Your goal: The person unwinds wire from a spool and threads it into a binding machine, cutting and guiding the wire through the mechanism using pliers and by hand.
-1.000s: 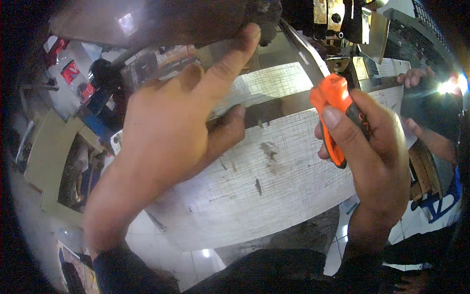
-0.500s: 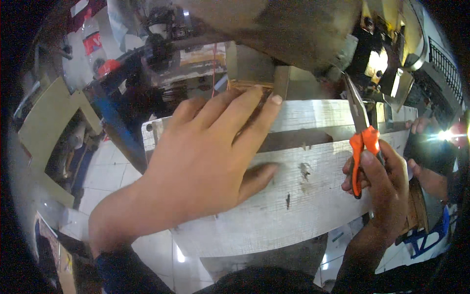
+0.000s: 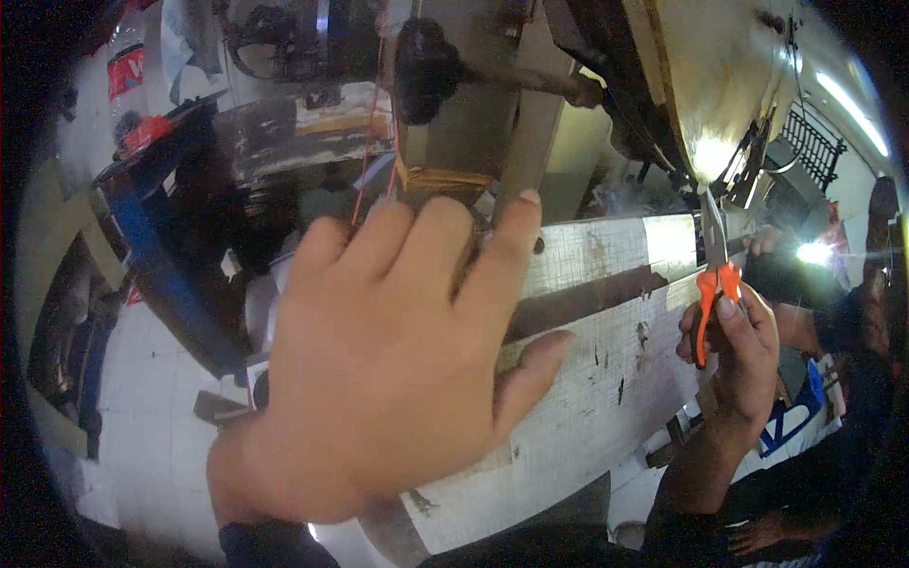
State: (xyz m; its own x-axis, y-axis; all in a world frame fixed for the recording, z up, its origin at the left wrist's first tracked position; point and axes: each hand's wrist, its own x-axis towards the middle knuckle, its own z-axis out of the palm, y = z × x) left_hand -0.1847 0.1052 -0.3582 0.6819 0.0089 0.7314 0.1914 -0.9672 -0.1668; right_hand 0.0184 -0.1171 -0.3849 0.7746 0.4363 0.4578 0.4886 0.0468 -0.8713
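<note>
My left hand (image 3: 388, 360) hovers over or rests on the left part of a pale, scratched board (image 3: 578, 417); contact cannot be made out. Its thumb and index finger are stretched apart, the other fingers bent, and no object shows in it. A dark strip (image 3: 587, 301) runs across the board. On the right, my right hand (image 3: 748, 346) is closed round the orange handles of long-nose pliers (image 3: 717, 248). Their jaws point up toward the lower end of a large cream-and-brown panel (image 3: 710, 71). Whether the tips touch it is unclear.
Another person's hand (image 3: 760, 241) is at the board's far right end, near a glaring light (image 3: 814, 253). A dark knobbed rod (image 3: 426, 71) and red cords (image 3: 367, 170) stand beyond my left hand. A blue frame (image 3: 791, 421) lies at the lower right.
The view has swung, so the board appears tilted and the panel more upright. My left hand looks larger and closer, its fingers more bent. The pliers stay in my right hand.
</note>
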